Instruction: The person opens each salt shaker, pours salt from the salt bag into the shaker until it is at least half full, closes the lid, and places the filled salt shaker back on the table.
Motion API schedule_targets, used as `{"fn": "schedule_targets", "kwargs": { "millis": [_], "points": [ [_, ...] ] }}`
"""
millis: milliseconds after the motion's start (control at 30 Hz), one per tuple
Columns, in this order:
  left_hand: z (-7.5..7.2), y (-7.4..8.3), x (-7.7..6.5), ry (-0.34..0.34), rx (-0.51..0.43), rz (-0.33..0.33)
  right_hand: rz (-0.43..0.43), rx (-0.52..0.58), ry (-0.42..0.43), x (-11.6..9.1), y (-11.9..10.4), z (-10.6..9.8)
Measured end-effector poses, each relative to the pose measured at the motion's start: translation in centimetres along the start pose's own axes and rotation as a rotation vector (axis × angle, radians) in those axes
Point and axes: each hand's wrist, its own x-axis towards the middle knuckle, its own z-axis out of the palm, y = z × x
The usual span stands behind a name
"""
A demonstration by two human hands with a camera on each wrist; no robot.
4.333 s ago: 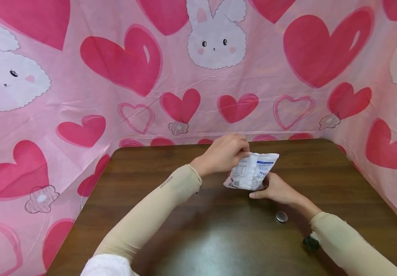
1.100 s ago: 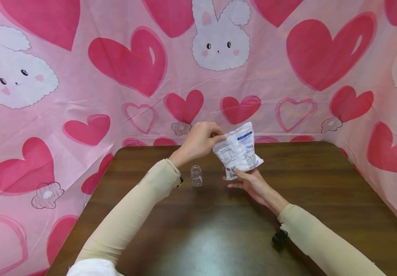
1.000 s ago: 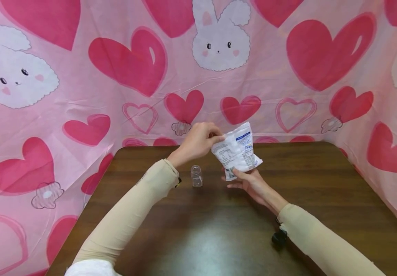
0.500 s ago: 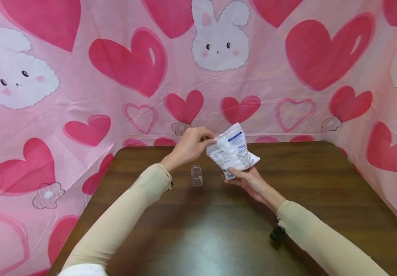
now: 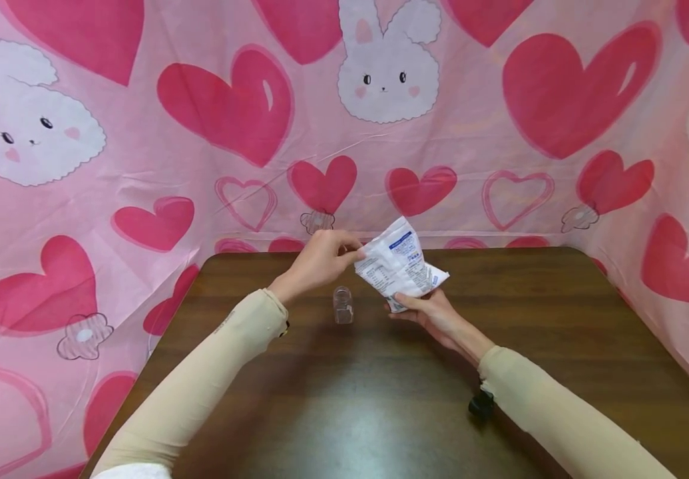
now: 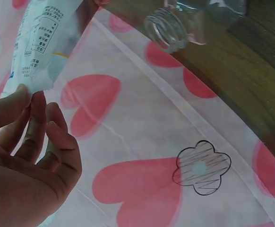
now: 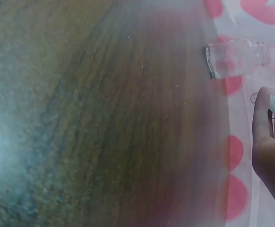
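A white printed plastic packet (image 5: 395, 266) is held above the table, tilted toward the left. My left hand (image 5: 323, 258) pinches its upper left corner between thumb and fingers; in the left wrist view the fingertips (image 6: 21, 93) are right at the packet's edge. From below, my right hand (image 5: 437, 316) grips the packet's bottom, thumb in front and fingers behind. A small clear glass bottle (image 5: 343, 306) stands uncapped on the table, below and left of the packet. Its threaded mouth (image 6: 166, 29) shows in the left wrist view.
The dark wooden table (image 5: 344, 412) has rounded far corners. Behind it and at both sides hangs a pink cloth (image 5: 236, 140) with hearts and rabbits. A black wrist camera (image 5: 480, 404) sits under the right sleeve.
Over the last second, the left hand and packet have shifted left and slightly down, the packet tilting further left. Since the oldest frame, the bottle has come into view and the round metal lid is hidden.
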Motion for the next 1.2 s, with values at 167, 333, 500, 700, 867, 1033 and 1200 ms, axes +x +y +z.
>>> {"fn": "schedule_targets", "kwargs": {
  "millis": [167, 333, 500, 700, 867, 1033, 1200],
  "points": [
    [-0.2, -0.7, -0.5, -0.003, 0.000, 0.002, -0.003, -0.045, -0.001, 0.4, 0.0, 0.1],
    [-0.2, -1.3, -0.9, -0.009, 0.001, 0.001, 0.011, -0.078, 0.011, 0.7, -0.1, 0.2],
    [-0.1, -1.7, -1.1, -0.005, 0.013, 0.002, 0.027, -0.096, 0.023, 0.9, -0.3, 0.3],
    [-0.2, -2.1, -1.3, 0.004, 0.029, -0.002, 0.027, -0.119, 0.024, 1.4, -0.3, 0.2],
    [-0.2, -2.1, -1.5, 0.014, 0.028, 0.003, 0.030, -0.141, 0.022, 1.5, -0.5, 0.1],
    [-0.1, -2.3, -1.6, 0.022, 0.021, 0.004, 0.032, -0.152, 0.025, 1.6, -0.5, 0.1],
    [0.0, -2.5, -1.7, 0.029, 0.016, 0.009, 0.037, -0.165, 0.032, 1.6, -0.6, 0.0]
  ]
}}
